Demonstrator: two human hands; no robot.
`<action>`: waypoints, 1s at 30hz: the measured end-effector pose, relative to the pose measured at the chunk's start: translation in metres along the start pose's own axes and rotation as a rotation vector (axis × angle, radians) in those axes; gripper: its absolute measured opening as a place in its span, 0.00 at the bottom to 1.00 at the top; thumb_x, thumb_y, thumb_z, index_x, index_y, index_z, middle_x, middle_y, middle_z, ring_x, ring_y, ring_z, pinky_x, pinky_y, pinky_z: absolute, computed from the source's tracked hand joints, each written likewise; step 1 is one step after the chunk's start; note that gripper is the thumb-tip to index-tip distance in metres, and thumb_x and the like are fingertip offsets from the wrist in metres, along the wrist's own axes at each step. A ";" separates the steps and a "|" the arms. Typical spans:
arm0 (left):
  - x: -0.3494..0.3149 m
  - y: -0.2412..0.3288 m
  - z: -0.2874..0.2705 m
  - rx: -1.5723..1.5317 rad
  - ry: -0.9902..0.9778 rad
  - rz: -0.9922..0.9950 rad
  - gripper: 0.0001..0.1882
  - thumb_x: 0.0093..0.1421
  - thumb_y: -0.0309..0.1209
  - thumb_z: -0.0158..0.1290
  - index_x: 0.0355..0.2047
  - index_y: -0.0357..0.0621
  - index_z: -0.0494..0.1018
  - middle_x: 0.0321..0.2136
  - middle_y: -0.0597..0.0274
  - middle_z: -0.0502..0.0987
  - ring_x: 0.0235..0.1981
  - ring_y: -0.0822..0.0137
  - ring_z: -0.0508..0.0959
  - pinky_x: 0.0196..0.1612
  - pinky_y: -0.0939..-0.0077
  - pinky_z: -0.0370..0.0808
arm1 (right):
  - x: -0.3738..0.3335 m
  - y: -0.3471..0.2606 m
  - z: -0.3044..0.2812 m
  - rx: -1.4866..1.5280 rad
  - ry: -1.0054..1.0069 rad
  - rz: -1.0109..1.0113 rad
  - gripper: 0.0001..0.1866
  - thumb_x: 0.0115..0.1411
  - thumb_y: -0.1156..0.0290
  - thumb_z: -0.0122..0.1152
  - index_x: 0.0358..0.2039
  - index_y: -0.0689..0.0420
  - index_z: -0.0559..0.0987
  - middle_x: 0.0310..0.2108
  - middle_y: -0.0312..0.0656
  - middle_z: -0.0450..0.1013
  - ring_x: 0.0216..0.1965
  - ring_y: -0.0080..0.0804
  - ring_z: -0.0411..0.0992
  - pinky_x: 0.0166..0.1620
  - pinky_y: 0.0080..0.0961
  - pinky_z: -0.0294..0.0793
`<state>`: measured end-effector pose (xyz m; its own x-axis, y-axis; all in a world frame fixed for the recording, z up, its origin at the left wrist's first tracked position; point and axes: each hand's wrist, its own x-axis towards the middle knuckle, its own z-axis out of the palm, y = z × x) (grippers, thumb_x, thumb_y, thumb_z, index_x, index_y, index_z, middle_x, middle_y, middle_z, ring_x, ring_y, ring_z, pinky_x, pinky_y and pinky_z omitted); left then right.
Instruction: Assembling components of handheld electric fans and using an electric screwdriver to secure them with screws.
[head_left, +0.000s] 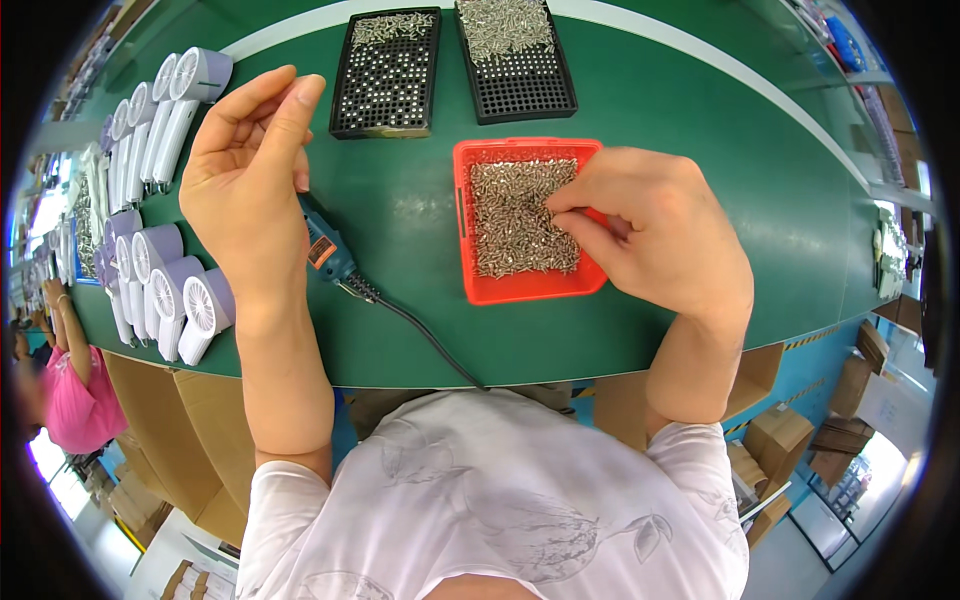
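A: In the head view, where's the right hand (pixel 665 235)?
B: Over the right side of the red bin (pixel 535 291), thumb and forefinger reaching down among the small metal screws (pixel 515 230). Its grip is pinched in close; whether a screw sits between the tips, I can't tell.
A: And the left hand (pixel 245 185)?
B: Raised left of the bin, fingers curled toward the thumb. I can't tell if that grip is closed or holding anything.
A: What's near it?
B: A blue corded tool (pixel 332 252) lies on the green table (pixel 420 215) beside the left wrist, partly hidden. Past the bin are two black hole trays (pixel 520 98), each with screws heaped at its far end.
A: Anything further left?
B: White-and-lavender handheld fans (pixel 207 305) in two groups, and beyond them a person in pink (pixel 82 405).
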<state>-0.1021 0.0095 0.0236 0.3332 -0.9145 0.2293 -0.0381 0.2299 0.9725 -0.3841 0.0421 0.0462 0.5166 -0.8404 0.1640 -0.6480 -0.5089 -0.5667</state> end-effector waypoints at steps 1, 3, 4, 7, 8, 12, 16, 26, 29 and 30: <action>0.000 0.000 0.002 0.093 0.019 0.016 0.11 0.59 0.21 0.67 0.42 0.32 0.81 0.31 0.61 0.83 0.23 0.80 0.74 0.25 0.88 0.68 | 0.000 0.000 -0.002 0.003 0.001 0.001 0.04 0.51 0.77 0.69 0.30 0.59 0.85 0.31 0.44 0.80 0.33 0.46 0.79 0.39 0.38 0.79; 0.001 -0.003 0.005 0.145 0.020 0.074 0.11 0.59 0.21 0.67 0.41 0.32 0.82 0.32 0.62 0.83 0.24 0.81 0.75 0.25 0.88 0.69 | 0.001 -0.002 -0.006 -0.034 -0.010 0.030 0.04 0.50 0.77 0.69 0.29 0.59 0.85 0.30 0.45 0.80 0.33 0.46 0.79 0.38 0.38 0.79; 0.002 -0.005 0.006 0.193 0.022 0.132 0.10 0.59 0.21 0.67 0.41 0.33 0.82 0.33 0.62 0.84 0.25 0.82 0.75 0.26 0.88 0.69 | 0.001 -0.002 -0.008 -0.030 -0.008 0.030 0.04 0.50 0.77 0.69 0.29 0.59 0.85 0.30 0.45 0.80 0.33 0.46 0.79 0.38 0.38 0.79; 0.004 -0.015 0.003 0.312 -0.017 0.218 0.08 0.59 0.21 0.67 0.39 0.36 0.84 0.33 0.64 0.85 0.26 0.83 0.75 0.27 0.88 0.70 | 0.002 -0.003 -0.012 -0.034 0.003 0.036 0.04 0.51 0.75 0.71 0.27 0.59 0.83 0.26 0.44 0.78 0.29 0.44 0.78 0.34 0.37 0.78; 0.003 -0.016 0.003 0.355 -0.026 0.201 0.07 0.59 0.21 0.67 0.38 0.37 0.84 0.33 0.67 0.85 0.26 0.84 0.74 0.28 0.89 0.69 | 0.002 -0.003 -0.014 -0.023 0.014 0.083 0.06 0.51 0.72 0.72 0.25 0.60 0.82 0.23 0.44 0.77 0.26 0.43 0.77 0.31 0.35 0.76; 0.001 -0.023 0.003 0.574 -0.046 0.240 0.08 0.56 0.26 0.69 0.37 0.45 0.86 0.28 0.67 0.84 0.22 0.80 0.70 0.26 0.82 0.69 | -0.004 -0.002 -0.024 -0.066 -0.023 0.249 0.15 0.52 0.66 0.76 0.19 0.61 0.79 0.17 0.42 0.72 0.19 0.40 0.74 0.24 0.32 0.71; 0.002 -0.027 0.006 0.733 -0.073 0.289 0.07 0.54 0.27 0.69 0.35 0.50 0.86 0.19 0.64 0.74 0.19 0.70 0.70 0.25 0.74 0.70 | -0.007 -0.003 -0.029 -0.051 -0.200 0.466 0.21 0.50 0.58 0.78 0.18 0.62 0.80 0.15 0.46 0.74 0.19 0.45 0.75 0.24 0.37 0.71; 0.005 -0.034 -0.001 0.904 -0.166 0.447 0.10 0.56 0.25 0.67 0.39 0.45 0.85 0.30 0.59 0.83 0.26 0.63 0.78 0.32 0.70 0.76 | 0.000 -0.005 -0.019 -0.057 -0.378 0.479 0.23 0.54 0.55 0.73 0.20 0.65 0.80 0.16 0.53 0.72 0.22 0.56 0.73 0.29 0.44 0.74; 0.007 -0.032 0.001 0.951 -0.153 0.541 0.13 0.53 0.27 0.68 0.41 0.43 0.83 0.41 0.59 0.83 0.37 0.56 0.78 0.42 0.64 0.78 | 0.000 -0.007 -0.020 -0.067 -0.359 0.543 0.21 0.54 0.58 0.72 0.20 0.65 0.80 0.17 0.54 0.73 0.22 0.57 0.73 0.30 0.45 0.74; 0.007 -0.033 0.000 0.980 -0.155 0.538 0.14 0.53 0.29 0.68 0.41 0.43 0.83 0.44 0.58 0.83 0.40 0.54 0.79 0.44 0.63 0.78 | 0.000 -0.004 -0.018 -0.049 -0.300 0.512 0.19 0.55 0.61 0.70 0.20 0.66 0.79 0.16 0.54 0.72 0.20 0.53 0.73 0.29 0.43 0.74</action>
<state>-0.0983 -0.0046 -0.0067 -0.0675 -0.8223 0.5650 -0.8870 0.3087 0.3435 -0.3910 0.0405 0.0629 0.2625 -0.8953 -0.3598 -0.8778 -0.0667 -0.4744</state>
